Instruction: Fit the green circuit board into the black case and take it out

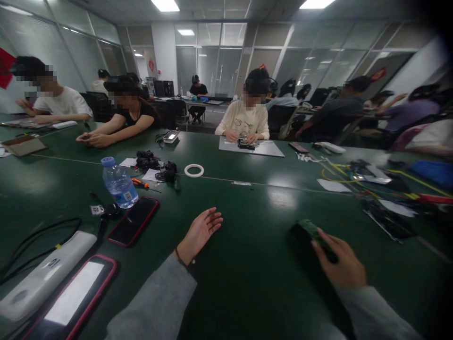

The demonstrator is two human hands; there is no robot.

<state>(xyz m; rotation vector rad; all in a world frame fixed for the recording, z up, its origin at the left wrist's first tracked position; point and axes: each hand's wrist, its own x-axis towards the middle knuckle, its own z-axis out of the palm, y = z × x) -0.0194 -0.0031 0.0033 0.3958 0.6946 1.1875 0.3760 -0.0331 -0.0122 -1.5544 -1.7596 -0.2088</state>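
A small dark green rectangular board (311, 232) lies on the dark green worktop (255, 264), gripped at its near end by the right hand (340, 262). The left hand (198, 233) rests spread and empty, well apart from it, with a red-cased black phone (133, 221) just beyond its outer side.

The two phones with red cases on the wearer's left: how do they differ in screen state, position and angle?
The farther phone has a dark screen; the nearer phone shows a bright white one. The farther phone lies just beside the water bottle, whole in view; the nearer phone lies by the white power bank and is cut off at the frame's bottom edge. Both lie flat, face up, on the green table, similarly slanted.
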